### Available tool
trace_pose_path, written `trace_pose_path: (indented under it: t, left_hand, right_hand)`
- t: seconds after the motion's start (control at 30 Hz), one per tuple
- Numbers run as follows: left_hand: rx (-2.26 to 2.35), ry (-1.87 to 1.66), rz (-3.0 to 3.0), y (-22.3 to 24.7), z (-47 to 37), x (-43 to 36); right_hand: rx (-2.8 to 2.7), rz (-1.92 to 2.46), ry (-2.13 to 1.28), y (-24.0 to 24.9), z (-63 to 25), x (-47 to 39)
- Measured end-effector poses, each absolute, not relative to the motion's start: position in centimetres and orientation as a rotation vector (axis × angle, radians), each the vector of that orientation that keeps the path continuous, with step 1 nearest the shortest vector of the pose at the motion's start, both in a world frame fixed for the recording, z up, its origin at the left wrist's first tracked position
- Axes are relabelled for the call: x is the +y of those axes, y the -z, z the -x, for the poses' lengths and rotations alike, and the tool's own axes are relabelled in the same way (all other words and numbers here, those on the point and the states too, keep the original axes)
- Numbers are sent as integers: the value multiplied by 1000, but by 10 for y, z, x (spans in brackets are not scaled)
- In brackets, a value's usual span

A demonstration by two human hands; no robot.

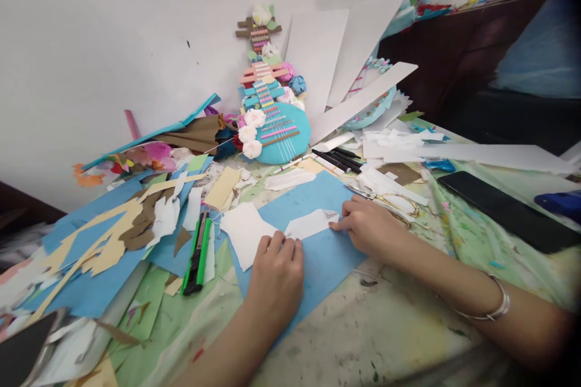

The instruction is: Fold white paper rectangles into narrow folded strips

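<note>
A folded white paper strip (308,225) lies on a blue paper sheet (333,260) in front of me. My left hand (278,272) is closed at the strip's near left end, its fingers bent and close together. At the right end, my right hand (370,227) has its fingers curled and pinches the strip's edge; the thumb is partly hidden. A loose piece of white paper (245,231) lies just left of the strip, by my left knuckles. Scissors with gold handles (394,202) lie behind my right hand.
A green box cutter (197,257) lies left, near paper scraps (106,233). Black markers (338,160) lie behind the blue sheet. Decorated paper guitars (284,133) lean on the wall. Phones rest at right (508,208) and near left (29,347).
</note>
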State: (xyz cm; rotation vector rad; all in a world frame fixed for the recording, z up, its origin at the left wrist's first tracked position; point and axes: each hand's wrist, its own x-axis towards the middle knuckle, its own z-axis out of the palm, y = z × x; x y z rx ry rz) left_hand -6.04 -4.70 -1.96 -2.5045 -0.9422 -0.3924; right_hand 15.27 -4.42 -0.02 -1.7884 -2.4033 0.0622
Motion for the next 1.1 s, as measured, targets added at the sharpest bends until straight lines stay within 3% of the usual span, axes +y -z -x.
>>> trace_pose_path:
  t: [0.3, 0.6, 0.73, 1.1]
  left_hand:
    - [-926, 350, 2559, 20, 61, -45]
    - [-944, 382, 2592, 17, 55, -46]
    - [-1018, 335, 2638, 17, 55, -47]
    - [-1017, 516, 2565, 18, 60, -44]
  right_hand:
    - [-2299, 1842, -126, 3, -163, -41]
    - [-2421, 1508, 390, 16, -146, -52]
    - [-2540, 1303, 427, 26, -135, -57]
    - [-2470, 1767, 232, 13, -141, -56]
